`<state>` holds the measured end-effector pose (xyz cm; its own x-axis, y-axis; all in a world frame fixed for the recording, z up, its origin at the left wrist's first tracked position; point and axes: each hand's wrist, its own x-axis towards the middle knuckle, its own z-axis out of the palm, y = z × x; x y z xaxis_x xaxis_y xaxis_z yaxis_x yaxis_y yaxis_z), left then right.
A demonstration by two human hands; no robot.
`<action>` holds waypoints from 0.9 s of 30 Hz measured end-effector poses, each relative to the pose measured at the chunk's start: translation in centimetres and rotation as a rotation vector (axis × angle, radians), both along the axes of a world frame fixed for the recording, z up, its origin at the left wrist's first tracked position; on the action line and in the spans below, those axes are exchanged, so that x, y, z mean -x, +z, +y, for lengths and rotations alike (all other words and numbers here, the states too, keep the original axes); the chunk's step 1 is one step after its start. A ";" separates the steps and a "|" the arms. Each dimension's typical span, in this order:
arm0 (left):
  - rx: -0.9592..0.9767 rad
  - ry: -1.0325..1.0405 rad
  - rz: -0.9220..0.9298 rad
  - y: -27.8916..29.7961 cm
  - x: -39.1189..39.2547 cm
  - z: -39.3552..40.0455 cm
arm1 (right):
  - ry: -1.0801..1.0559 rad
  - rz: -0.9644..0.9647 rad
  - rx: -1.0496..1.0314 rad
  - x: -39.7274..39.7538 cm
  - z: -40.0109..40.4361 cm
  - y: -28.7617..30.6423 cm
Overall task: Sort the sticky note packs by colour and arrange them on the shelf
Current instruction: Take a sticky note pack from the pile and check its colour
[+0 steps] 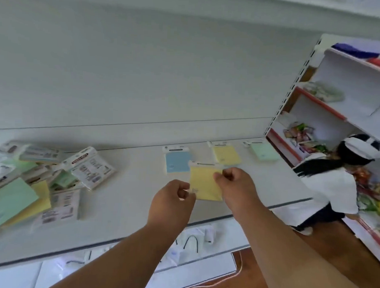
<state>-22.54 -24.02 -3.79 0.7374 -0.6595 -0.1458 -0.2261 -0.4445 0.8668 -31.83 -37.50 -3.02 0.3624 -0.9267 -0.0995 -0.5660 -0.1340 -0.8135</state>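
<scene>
I hold a yellow sticky note pack (pixel 204 183) just above the white shelf (pixel 122 201), in front of the sorted row. My left hand (pixel 172 199) pinches its lower left corner and my right hand (pixel 233 184) pinches its right edge. Behind it lie a blue pack (pixel 177 162), another yellow pack (pixel 226 154) and a green pack (pixel 263 151), side by side along the back. At the shelf's left end sits a loose heap of unsorted packs (pixel 43 177), green, yellow and several turned label-side up.
A person in a white shirt (pixel 332 185) crouches at the right beside another shelving unit (pixel 324 105) stocked with snack packets. A lower shelf (pixel 194 245) under mine holds white bags with black handles. Wooden floor shows at the bottom right.
</scene>
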 end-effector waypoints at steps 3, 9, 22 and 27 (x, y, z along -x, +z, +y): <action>-0.028 0.008 -0.025 0.1 3.5 -3.7 | 0.046 0.081 0.060 3.1 -4.0 0.6; -0.087 0.042 -0.078 0.2 4.4 -9.0 | 0.068 0.154 0.092 3.5 -9.2 0.6; -0.309 0.122 -0.199 -0.5 0.0 -17.0 | 0.209 0.447 0.306 -3.4 -16.4 0.5; -0.415 0.123 -0.274 -0.7 0.6 -18.2 | 0.252 0.500 0.356 -3.4 -17.7 -1.7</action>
<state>-23.17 -42.26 -4.45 0.8539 -0.4927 -0.1677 -0.3444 -0.7765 0.5276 -28.47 -55.17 -4.69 0.5622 -0.8269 -0.0156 -0.7799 -0.5238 -0.3428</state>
